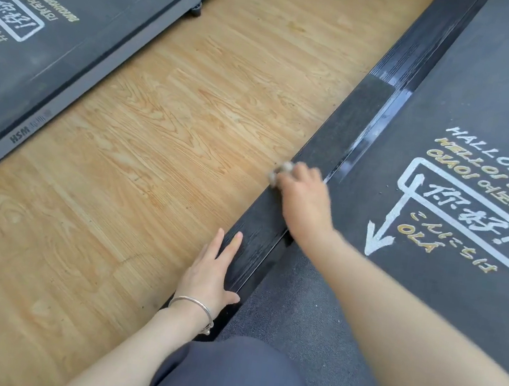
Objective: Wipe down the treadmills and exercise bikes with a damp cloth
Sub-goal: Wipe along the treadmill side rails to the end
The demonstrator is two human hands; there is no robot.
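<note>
My right hand [305,199] is gripping a pale cloth [282,171] against the treadmill's side rail [331,138]. My left hand [208,272] is resting open and flat on that rail.

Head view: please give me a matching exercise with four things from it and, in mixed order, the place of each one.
Things:
1. left hand
2. cloth
3. bracelet
4. second treadmill

Places:
A. far left, beyond the wooden floor
B. held by the right hand on the side rail
C. flat on the rail's near end, fingers straight
D. around a wrist

Pairs: 1-C, 2-B, 3-D, 4-A
</note>
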